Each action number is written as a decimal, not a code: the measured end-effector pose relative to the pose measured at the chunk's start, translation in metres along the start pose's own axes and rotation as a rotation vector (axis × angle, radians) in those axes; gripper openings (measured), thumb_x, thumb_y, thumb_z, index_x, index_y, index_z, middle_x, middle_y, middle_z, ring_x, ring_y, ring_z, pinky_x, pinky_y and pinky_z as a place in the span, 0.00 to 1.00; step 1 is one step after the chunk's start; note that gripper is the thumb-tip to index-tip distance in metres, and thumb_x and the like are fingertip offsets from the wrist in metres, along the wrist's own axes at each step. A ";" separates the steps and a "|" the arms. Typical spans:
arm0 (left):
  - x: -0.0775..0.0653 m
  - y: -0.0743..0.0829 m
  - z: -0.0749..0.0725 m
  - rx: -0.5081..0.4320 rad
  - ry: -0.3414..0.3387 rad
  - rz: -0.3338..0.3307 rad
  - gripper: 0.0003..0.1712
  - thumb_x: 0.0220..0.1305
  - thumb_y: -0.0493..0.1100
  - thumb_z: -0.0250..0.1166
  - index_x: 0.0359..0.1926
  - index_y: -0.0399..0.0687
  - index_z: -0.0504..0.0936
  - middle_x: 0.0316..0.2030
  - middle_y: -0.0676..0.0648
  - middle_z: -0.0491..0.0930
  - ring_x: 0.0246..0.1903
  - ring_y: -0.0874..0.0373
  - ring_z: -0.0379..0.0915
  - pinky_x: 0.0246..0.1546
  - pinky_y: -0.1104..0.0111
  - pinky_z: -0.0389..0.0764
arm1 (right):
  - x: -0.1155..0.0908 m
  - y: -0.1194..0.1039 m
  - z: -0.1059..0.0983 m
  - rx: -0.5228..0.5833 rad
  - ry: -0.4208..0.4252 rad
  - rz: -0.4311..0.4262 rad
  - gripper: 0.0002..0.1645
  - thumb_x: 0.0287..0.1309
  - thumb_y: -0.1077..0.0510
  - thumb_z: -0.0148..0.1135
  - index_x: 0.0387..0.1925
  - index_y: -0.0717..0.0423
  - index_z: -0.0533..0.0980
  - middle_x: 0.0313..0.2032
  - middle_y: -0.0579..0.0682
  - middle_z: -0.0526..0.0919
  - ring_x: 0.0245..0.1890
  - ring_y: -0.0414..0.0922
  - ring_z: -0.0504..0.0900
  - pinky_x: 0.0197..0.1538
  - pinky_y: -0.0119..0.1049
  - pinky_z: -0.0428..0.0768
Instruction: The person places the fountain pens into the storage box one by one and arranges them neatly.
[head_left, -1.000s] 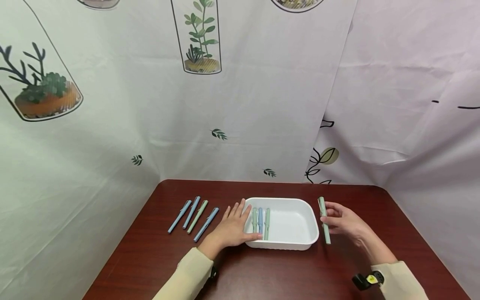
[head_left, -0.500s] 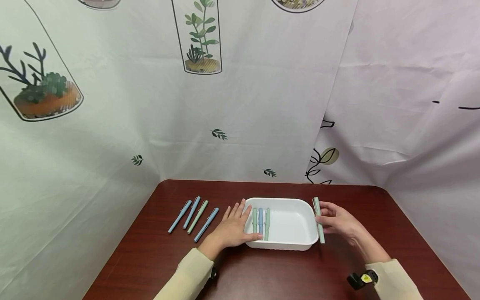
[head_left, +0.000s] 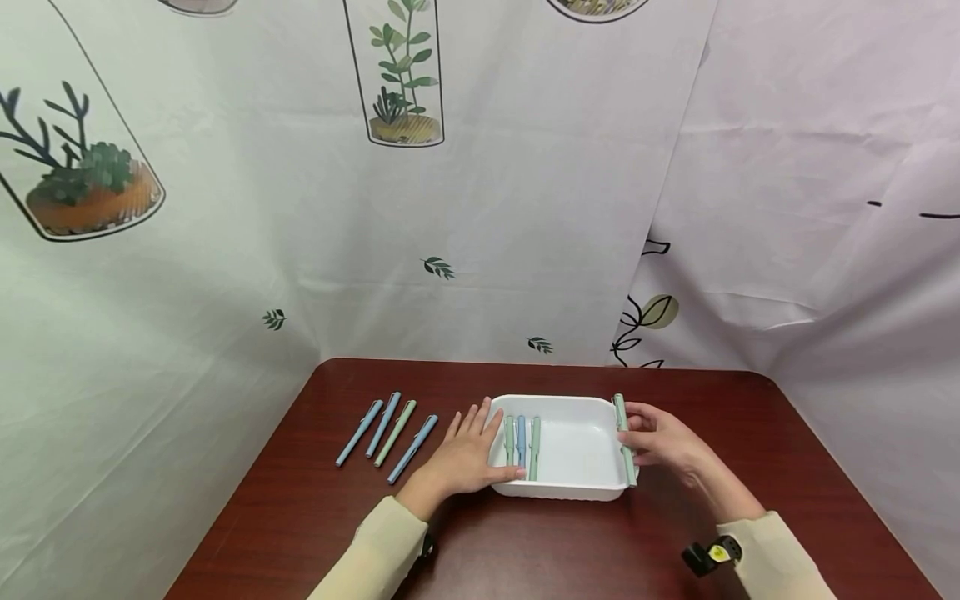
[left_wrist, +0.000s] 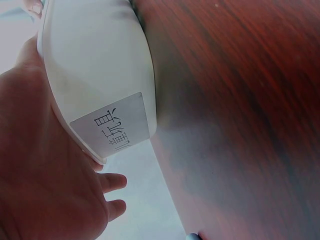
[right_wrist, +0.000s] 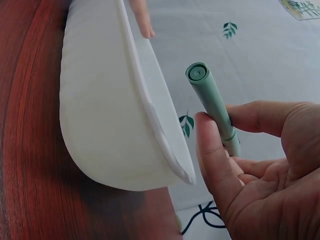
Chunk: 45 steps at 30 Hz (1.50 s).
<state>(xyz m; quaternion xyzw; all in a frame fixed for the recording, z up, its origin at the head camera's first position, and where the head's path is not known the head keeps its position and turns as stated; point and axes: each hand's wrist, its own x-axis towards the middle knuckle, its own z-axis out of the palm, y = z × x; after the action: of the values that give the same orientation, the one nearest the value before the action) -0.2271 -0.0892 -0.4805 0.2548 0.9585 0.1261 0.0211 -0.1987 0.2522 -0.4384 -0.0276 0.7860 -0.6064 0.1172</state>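
My right hand [head_left: 663, 442] pinches a green pen [head_left: 626, 442] between thumb and fingers, over the right rim of a white tray [head_left: 581, 485]. In the right wrist view the same green pen [right_wrist: 212, 97] is held tilted, its round end toward the camera, above the tray's edge. My left hand [head_left: 468, 457] lies with spread, straight fingers on the tray's left rim, the thumb over the front left corner. Inside the tray, at its left side, lie a green pen [head_left: 509, 440], a blue pen [head_left: 521, 440] and another green pen [head_left: 535, 448], side by side.
Left of the tray, on the dark red table [head_left: 300, 517], lie a green pen [head_left: 395, 433] and several blue pens, among them one blue pen [head_left: 412, 450] nearest the left hand. A printed cloth [head_left: 480, 208] hangs behind the table.
My right hand has moved left with the green pen, from beside the tray to over its right rim. The left hand and the other pens have stayed in place.
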 end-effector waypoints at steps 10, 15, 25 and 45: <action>0.000 0.000 0.000 0.007 0.004 0.005 0.63 0.58 0.81 0.57 0.80 0.46 0.54 0.80 0.39 0.44 0.78 0.40 0.45 0.75 0.44 0.48 | 0.004 -0.005 0.010 -0.026 0.024 0.036 0.43 0.63 0.67 0.64 0.73 0.73 0.55 0.47 0.60 0.75 0.41 0.47 0.80 0.42 0.46 0.87; 0.000 0.000 0.001 0.010 0.010 0.009 0.63 0.58 0.81 0.57 0.80 0.45 0.54 0.80 0.38 0.44 0.78 0.39 0.45 0.75 0.44 0.48 | 0.006 -0.007 0.013 -0.037 0.030 0.036 0.43 0.64 0.66 0.64 0.73 0.73 0.55 0.47 0.61 0.75 0.41 0.47 0.81 0.43 0.46 0.87; 0.000 -0.001 0.001 0.004 0.007 0.006 0.63 0.58 0.81 0.57 0.80 0.45 0.53 0.80 0.38 0.43 0.78 0.40 0.44 0.76 0.44 0.47 | 0.013 -0.010 0.024 -0.055 0.048 0.044 0.41 0.62 0.68 0.64 0.72 0.71 0.58 0.46 0.62 0.74 0.40 0.48 0.80 0.42 0.47 0.87; 0.000 0.001 -0.001 0.002 0.003 -0.001 0.63 0.57 0.81 0.57 0.80 0.45 0.54 0.80 0.39 0.43 0.78 0.40 0.44 0.76 0.44 0.47 | 0.021 -0.011 0.039 -0.061 0.044 0.058 0.41 0.61 0.68 0.66 0.73 0.67 0.60 0.47 0.61 0.73 0.41 0.49 0.81 0.41 0.46 0.87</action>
<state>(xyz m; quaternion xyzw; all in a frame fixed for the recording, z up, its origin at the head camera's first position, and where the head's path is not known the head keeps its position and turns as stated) -0.2266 -0.0886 -0.4797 0.2540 0.9588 0.1255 0.0192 -0.2118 0.2083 -0.4399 0.0052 0.8070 -0.5788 0.1166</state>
